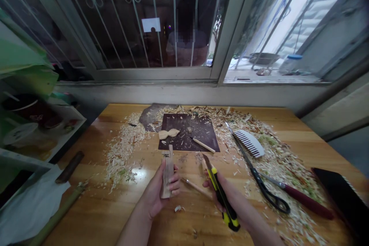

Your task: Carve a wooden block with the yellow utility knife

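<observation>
Left grip (pixel 157 194) clasps a wood block (pixel 167 169) upright; right grip (pixel 227 193) clenches a utility knife (pixel 215 178), blade forward.

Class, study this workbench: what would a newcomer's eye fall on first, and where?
First, the two hands near the front edge: the left hand grips an upright block of wood, the right hand a yellow-and-black utility knife. Next, pale wood shavings strewn across the table, around a dark mat, with black scissors to its right.
</observation>
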Action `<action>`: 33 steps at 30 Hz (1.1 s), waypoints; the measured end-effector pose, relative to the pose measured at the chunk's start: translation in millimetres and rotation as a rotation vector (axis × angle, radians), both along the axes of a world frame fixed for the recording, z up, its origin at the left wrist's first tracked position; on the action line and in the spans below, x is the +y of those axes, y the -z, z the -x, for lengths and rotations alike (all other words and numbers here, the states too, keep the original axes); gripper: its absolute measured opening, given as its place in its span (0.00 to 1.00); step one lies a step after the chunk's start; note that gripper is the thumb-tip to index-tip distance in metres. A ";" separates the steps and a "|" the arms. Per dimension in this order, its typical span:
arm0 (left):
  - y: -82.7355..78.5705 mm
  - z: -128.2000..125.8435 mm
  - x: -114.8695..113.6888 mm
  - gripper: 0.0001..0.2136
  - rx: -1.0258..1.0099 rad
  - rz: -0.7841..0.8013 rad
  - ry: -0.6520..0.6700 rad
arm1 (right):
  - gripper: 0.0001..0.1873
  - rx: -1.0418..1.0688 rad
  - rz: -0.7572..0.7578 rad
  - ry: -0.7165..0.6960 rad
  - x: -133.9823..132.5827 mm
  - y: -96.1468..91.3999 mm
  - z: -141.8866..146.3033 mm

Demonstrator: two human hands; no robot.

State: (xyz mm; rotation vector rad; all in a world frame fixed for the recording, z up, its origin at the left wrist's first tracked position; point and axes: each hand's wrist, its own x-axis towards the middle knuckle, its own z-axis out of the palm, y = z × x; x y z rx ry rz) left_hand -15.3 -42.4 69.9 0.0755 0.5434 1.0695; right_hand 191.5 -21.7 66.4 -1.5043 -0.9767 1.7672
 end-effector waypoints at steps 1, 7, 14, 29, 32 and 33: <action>-0.1 0.1 0.1 0.18 0.006 0.005 0.001 | 0.25 -0.028 0.000 -0.028 1.2 0.7 1.1; 0.9 2.1 0.8 0.19 0.042 0.000 0.005 | 0.28 -0.160 -0.032 -0.093 23.3 6.2 -16.2; 2.1 0.1 2.0 0.18 0.075 -0.009 0.008 | 0.28 -0.149 -0.199 0.141 34.7 14.2 -31.0; 5.3 -34.8 2.3 0.14 0.621 0.140 -0.266 | 0.23 -0.307 -0.714 -0.379 -18.1 -1.0 57.9; 4.8 -17.0 2.1 0.15 0.656 0.291 -0.387 | 0.18 -0.376 -0.701 -0.365 -8.8 2.2 40.2; 5.5 -10.1 2.0 0.15 0.656 0.312 -0.412 | 0.16 -0.472 -0.713 -0.364 -5.0 5.4 32.7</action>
